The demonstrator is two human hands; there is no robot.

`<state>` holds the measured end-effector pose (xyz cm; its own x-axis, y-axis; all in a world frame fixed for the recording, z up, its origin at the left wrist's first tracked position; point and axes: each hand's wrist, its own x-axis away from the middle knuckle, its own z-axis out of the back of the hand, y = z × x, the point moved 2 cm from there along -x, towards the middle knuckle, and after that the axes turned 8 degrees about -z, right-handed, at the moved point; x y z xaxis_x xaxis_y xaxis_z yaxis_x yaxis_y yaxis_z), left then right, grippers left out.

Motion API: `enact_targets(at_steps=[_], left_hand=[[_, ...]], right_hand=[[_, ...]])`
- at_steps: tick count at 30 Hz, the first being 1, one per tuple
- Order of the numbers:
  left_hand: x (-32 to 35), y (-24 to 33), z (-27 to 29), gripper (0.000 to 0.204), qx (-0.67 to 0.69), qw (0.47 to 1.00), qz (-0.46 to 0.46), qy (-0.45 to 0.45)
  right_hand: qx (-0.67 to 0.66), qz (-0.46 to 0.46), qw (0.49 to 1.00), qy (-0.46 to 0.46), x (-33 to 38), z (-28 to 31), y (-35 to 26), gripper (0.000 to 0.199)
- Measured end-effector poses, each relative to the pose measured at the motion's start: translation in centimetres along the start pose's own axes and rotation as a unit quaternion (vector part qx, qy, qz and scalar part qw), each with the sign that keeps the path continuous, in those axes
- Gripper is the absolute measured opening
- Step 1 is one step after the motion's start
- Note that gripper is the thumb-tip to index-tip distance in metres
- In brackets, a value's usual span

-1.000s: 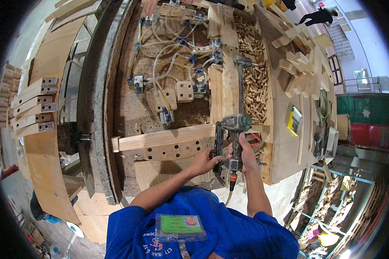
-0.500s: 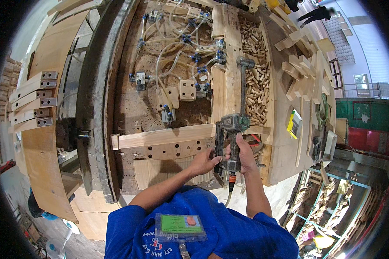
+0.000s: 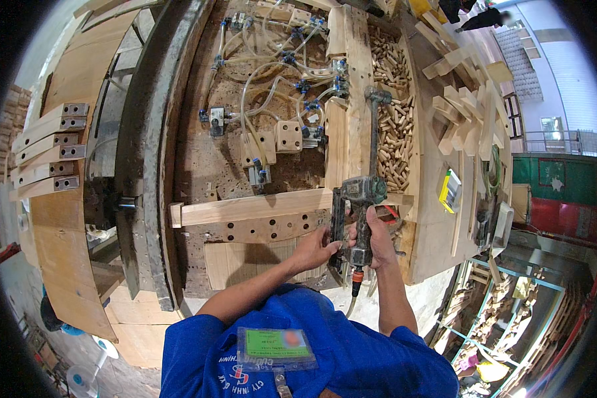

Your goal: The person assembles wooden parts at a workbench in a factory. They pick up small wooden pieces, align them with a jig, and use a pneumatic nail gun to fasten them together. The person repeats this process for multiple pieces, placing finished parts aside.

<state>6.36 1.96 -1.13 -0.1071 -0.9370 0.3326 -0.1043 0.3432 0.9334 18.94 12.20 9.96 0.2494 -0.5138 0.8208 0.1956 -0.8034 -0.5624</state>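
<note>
Partly hidden nail gun (image 3: 358, 199), right hand (image 3: 377, 237) gripping

My right hand (image 3: 378, 240) grips the handle of a pneumatic nail gun (image 3: 357, 202); my left hand (image 3: 316, 249) touches its magazine. Just left of the grip lies a pale wooden rail (image 3: 252, 207). Beyond it, a tray of dowels (image 3: 393, 116).

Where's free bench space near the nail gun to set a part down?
Bare patch: the pale board below the drilled rail, left of the left hand. Crowded: tubing above the wooden bar, dowel bin beyond the nail gun in the right hand.
</note>
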Motion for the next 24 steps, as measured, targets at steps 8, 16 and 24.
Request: enact_targets(at_steps=[8, 16, 24], left_hand=[[-0.1, -1.3, -0.4, 0.058, 0.001, 1.000, 0.001, -0.004], [0.2, -0.9, -0.1, 0.053, -0.005, 1.000, 0.012, -0.004], [0.1, -0.3, 0.0, 0.051, 0.018, 0.999, 0.020, -0.019]], right_hand=[[-0.011, -0.004, 1.000, -0.022, -0.1, 0.2, 0.4, 0.062], [-0.002, -0.011, 1.000, -0.009, -0.6, 0.7, 0.8, 0.062], [0.002, -0.005, 1.000, -0.008, 0.3, -0.2, -0.2, 0.059]])
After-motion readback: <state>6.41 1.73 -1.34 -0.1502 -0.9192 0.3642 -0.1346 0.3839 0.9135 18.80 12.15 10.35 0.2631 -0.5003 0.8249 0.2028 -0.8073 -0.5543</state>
